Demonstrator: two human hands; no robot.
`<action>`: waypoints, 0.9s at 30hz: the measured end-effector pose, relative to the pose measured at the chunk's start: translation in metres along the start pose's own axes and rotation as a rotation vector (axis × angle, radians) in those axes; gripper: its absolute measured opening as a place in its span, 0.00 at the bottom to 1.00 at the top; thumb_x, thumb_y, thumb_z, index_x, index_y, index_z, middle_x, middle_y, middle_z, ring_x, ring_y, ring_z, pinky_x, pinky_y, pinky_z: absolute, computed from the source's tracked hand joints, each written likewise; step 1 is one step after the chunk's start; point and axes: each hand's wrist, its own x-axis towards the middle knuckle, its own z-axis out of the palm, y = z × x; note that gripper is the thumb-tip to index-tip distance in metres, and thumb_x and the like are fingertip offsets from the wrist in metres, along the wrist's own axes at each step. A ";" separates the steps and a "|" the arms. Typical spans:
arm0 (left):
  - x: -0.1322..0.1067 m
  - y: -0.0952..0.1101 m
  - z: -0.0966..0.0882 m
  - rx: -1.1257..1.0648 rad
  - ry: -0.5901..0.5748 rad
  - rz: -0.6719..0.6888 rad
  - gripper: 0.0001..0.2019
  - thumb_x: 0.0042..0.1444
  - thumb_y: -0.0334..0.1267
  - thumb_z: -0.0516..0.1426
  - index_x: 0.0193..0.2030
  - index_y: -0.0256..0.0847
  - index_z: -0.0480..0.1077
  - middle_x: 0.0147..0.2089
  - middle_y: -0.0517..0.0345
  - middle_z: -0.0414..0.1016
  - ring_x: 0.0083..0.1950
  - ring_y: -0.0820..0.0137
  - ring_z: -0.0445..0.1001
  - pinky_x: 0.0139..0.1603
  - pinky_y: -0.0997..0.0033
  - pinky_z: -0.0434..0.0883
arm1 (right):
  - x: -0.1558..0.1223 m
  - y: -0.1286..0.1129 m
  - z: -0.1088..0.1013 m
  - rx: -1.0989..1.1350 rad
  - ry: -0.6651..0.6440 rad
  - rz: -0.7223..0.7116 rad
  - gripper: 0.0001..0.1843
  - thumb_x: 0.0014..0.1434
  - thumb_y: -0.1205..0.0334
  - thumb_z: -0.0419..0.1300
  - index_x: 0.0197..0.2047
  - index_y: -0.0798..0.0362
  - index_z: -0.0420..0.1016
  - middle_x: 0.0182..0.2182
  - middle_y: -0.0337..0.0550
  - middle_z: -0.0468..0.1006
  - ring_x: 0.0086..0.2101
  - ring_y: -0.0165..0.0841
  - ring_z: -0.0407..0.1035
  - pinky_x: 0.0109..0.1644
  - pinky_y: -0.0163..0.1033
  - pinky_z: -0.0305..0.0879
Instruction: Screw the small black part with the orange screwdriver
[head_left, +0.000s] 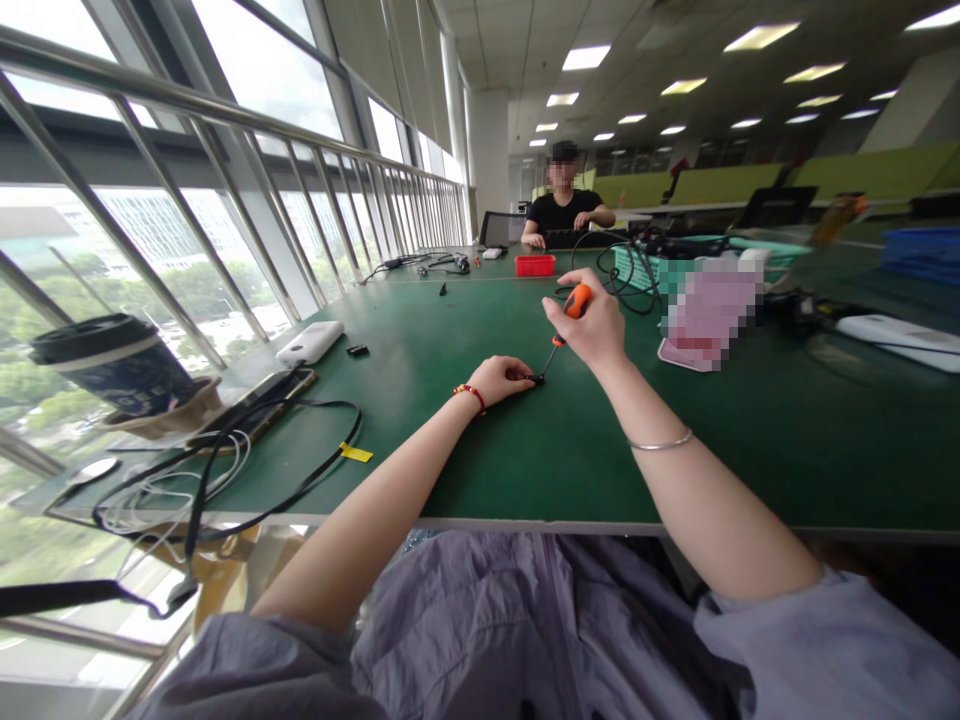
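- My right hand (592, 325) is closed around the screwdriver (576, 300). The fingers wrap the orange handle and the thumb lies along its near side.
- The screwdriver tilts: handle up and to the right, thin dark shaft running down and left to the tip.
- My left hand (501, 378) rests on the table (465, 470) with its fingers curled onto a small dark part (535, 380), pinning it to the surface. The part lies at mid-table, just right of the left fingertips, and the tip meets it there.
- Judgement: the tilt risks the tip slipping out. Bringing the shaft closer to upright over the part, pressing down along the shaft and turning slowly would seat it better.
- Judgement: the left fingertips sit very near the tip, so a slip could strike them. A grip on the part's sides, clear of the tip, is safer.
- The part is too small to identify its shape or fastener.
- Materials: the table top is a matte green mat, flat and slightly grippy by appearance. The handle is smooth orange plastic with a black band.
- A red cord bracelet (471, 393) is on my left wrist and a thin metal bangle (660, 443) on my right forearm.
- At near left: a lidded paper cup (112, 365), a phone (259, 405), a white rounded power bank (310, 342) and a looped black cable (300, 480).
- At the far side: a red box (535, 265) and a seated person (564, 205).
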 end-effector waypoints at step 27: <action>0.000 0.000 0.000 0.001 0.000 -0.004 0.11 0.48 0.39 0.62 0.36 0.35 0.77 0.27 0.58 0.75 0.28 0.73 0.70 0.32 0.75 0.67 | 0.004 0.002 0.003 0.079 -0.022 0.010 0.09 0.51 0.54 0.55 0.34 0.48 0.69 0.27 0.38 0.73 0.28 0.35 0.66 0.33 0.40 0.62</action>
